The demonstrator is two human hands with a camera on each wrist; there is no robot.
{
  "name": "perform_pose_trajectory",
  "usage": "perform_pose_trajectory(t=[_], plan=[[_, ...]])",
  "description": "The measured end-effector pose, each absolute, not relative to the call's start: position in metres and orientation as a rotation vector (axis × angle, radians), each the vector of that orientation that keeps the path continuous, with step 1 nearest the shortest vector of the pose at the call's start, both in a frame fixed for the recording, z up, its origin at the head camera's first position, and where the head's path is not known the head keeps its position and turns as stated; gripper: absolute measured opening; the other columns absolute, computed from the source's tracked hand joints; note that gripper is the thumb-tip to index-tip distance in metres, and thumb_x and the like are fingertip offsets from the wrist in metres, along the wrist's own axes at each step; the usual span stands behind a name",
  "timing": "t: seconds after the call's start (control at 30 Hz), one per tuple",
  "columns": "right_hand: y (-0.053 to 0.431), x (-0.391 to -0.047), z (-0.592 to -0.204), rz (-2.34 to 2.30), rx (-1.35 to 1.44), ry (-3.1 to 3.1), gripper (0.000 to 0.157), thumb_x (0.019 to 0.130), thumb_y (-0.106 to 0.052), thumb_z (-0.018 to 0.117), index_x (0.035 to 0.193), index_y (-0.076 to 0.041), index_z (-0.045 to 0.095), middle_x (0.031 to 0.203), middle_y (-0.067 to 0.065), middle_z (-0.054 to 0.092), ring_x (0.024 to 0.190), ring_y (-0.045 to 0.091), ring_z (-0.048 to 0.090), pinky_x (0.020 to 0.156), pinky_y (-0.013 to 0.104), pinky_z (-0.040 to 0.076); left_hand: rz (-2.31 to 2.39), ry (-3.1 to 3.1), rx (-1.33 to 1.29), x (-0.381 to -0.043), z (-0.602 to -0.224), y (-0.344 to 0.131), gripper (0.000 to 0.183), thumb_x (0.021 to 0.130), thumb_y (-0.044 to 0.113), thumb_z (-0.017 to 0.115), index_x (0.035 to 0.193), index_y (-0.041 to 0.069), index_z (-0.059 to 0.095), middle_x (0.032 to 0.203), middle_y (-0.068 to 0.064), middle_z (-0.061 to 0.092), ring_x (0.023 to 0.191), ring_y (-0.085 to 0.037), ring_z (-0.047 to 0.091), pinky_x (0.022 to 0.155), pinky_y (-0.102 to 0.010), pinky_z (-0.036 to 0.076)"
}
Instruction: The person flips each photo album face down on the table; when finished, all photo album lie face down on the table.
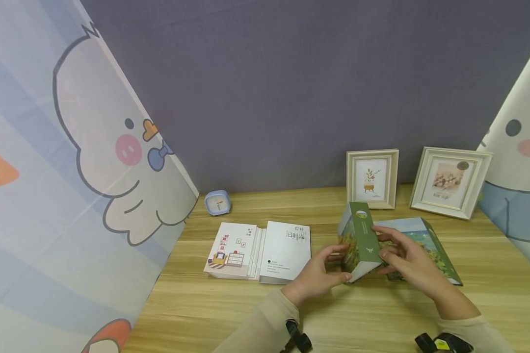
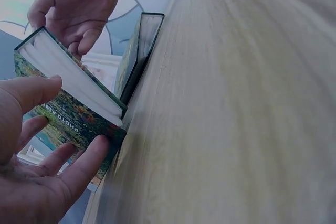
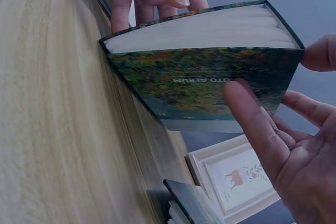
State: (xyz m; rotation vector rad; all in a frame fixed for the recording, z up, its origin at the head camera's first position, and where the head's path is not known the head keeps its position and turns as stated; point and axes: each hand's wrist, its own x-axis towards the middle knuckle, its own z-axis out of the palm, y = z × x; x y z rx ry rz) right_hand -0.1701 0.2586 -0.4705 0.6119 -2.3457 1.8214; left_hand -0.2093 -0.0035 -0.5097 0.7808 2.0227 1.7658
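Observation:
A thick photo album (image 1: 367, 240) with a green spine and painted garden covers stands on the table with its spine up. My left hand (image 1: 318, 272) grips its left side, thumb at the near end of the white pages and fingers along the cover. On the other side my right hand (image 1: 408, 257) holds it, thumb near the spine and a finger laid on the cover in the right wrist view. "PHOTO ALBUM" lettering shows on the cover (image 2: 68, 119) in the left wrist view. A second, similar album (image 1: 439, 250) lies flat just right of it, partly behind my right hand.
Left of my hands lie two white albums, one with a furniture drawing (image 1: 231, 247) and one with Chinese lettering (image 1: 284, 250). A small blue clock (image 1: 218, 202) stands at the back left. Two picture frames, one upright (image 1: 373, 179) and one tilted (image 1: 450, 182), stand at the back right.

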Motion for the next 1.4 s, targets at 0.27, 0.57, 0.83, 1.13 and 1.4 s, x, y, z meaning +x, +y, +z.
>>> perform_pose_trajectory(t=[0.27, 0.57, 0.83, 1.13, 1.4], plan=[[0.2607, -0.1704, -0.4716, 1.743, 0.595, -2.402, 0.052, 0.106, -0.001, 0.059, 0.155, 0.002, 0.042, 0.129, 0.030, 0.054, 0.092, 0.014, 0.071, 0.061, 0.047, 0.063, 1.760, 2.032, 0.783, -0.2099, -0.5092, -0.0039, 0.063, 0.093, 0.000, 0.078, 0.149, 0.018, 0.055, 0.150, 0.003, 0.050, 0.135, -0.021, 0.053, 0.099, -0.031, 0.056], [0.2622, -0.1706, -0.4709, 1.666, 0.482, -2.484, 0.054, 0.104, -0.005, 0.064, 0.154, -0.001, 0.045, 0.132, 0.033, 0.056, 0.092, 0.009, 0.070, 0.059, 0.043, 0.063, 1.682, 2.119, 0.805, -0.2088, -0.5093, -0.0065, 0.059, 0.094, 0.004, 0.079, 0.148, 0.017, 0.057, 0.144, 0.002, 0.047, 0.135, -0.020, 0.052, 0.099, -0.028, 0.055], [0.2649, -0.1729, -0.4728, 1.521, 0.312, -2.628, 0.054, 0.104, -0.021, 0.068, 0.152, -0.005, 0.048, 0.129, 0.027, 0.061, 0.084, 0.010, 0.068, 0.055, 0.037, 0.060, 1.596, 2.171, 0.892, -0.2098, -0.5101, -0.0096, 0.053, 0.095, 0.010, 0.079, 0.144, 0.019, 0.062, 0.140, 0.007, 0.051, 0.134, -0.012, 0.051, 0.101, -0.026, 0.053], [0.2663, -0.1752, -0.4781, 1.476, 0.283, -2.676, 0.056, 0.102, -0.027, 0.072, 0.148, -0.003, 0.050, 0.124, 0.022, 0.061, 0.072, 0.016, 0.062, 0.055, 0.034, 0.057, 1.404, 2.353, 0.938, -0.2098, -0.5101, -0.0111, 0.054, 0.094, 0.015, 0.082, 0.144, 0.022, 0.063, 0.141, 0.007, 0.052, 0.118, -0.007, 0.056, 0.093, -0.019, 0.054], [0.2686, -0.1756, -0.4793, 1.285, 0.204, -2.820, 0.065, 0.096, -0.046, 0.076, 0.144, -0.006, 0.058, 0.147, 0.028, 0.053, 0.107, 0.038, 0.067, 0.071, 0.043, 0.059, 1.206, 2.543, 0.939, -0.2079, -0.5066, -0.0098, 0.050, 0.095, 0.015, 0.080, 0.142, 0.023, 0.065, 0.144, 0.005, 0.052, 0.112, -0.007, 0.059, 0.089, -0.017, 0.053]])
